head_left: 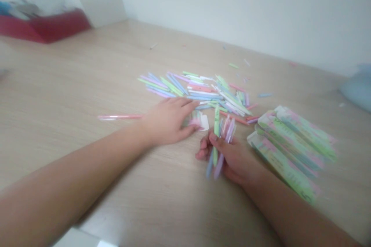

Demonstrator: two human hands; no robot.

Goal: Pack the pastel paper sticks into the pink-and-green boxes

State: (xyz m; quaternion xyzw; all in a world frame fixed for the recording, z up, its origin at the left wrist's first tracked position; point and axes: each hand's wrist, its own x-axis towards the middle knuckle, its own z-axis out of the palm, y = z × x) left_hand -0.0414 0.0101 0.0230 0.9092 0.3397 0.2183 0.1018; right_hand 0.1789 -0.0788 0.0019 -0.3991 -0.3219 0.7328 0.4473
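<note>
- the left hand (168, 121) lies flat on the pale wood-grain desk (72, 85), its fingers (181, 104) slightly spread, gripping nothing, their tips just beside a small white-and-pink card scrap (200, 121)
- the right hand (232, 158) has its fingers (205, 148) curled closed around a loose bundle of slim pastel green, blue, purple and pink plastic sticks (220, 142)
- a scattered heap of matching pastel sticks (194, 92) lies on the desk just ahead of both hands
- a lone slim pink stick (120, 116) lies left of the left hand
- a stack of flat green-and-pink printed packets (291, 148) sits just right of the right hand
- a red box (43, 27) stands far off at the desk's left corner
- a soft pale blue object (359, 88) sits at the right edge
</note>
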